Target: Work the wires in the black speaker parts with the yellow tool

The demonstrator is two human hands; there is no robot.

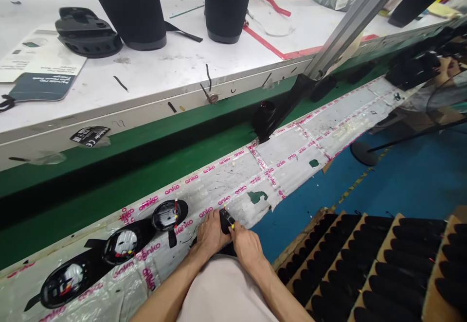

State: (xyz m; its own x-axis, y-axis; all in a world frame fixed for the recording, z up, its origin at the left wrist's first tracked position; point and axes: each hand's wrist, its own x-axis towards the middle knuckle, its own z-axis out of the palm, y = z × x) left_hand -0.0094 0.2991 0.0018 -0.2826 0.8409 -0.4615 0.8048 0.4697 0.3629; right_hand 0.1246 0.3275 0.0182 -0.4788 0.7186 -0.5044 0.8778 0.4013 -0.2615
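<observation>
Close to my body, my left hand (pixel 210 232) is closed around a black part (pixel 226 221) whose upper face shows between my hands. Small yellow bits show at its edge. My right hand (pixel 248 246) has its fingers closed against the part's right side, at one yellow bit; what they pinch is too small to make out. Most of the part is hidden by my hands. To the left lie black tube-shaped housings with glossy round ends, the nearest one (pixel 166 215) with red and yellow wires, then a middle one (pixel 124 245) and a far-left one (pixel 67 283).
The narrow bench (pixel 233 181) is covered with plastic and pink-lettered tape. Above it, a white shelf (pixel 182 69) carries black cylinders (pixel 228 6) and a dark bracket-like piece (pixel 87 32). Cardboard trays (pixel 359 263) of black tubes stand lower right. Another person's hand (pixel 444 71) shows far right.
</observation>
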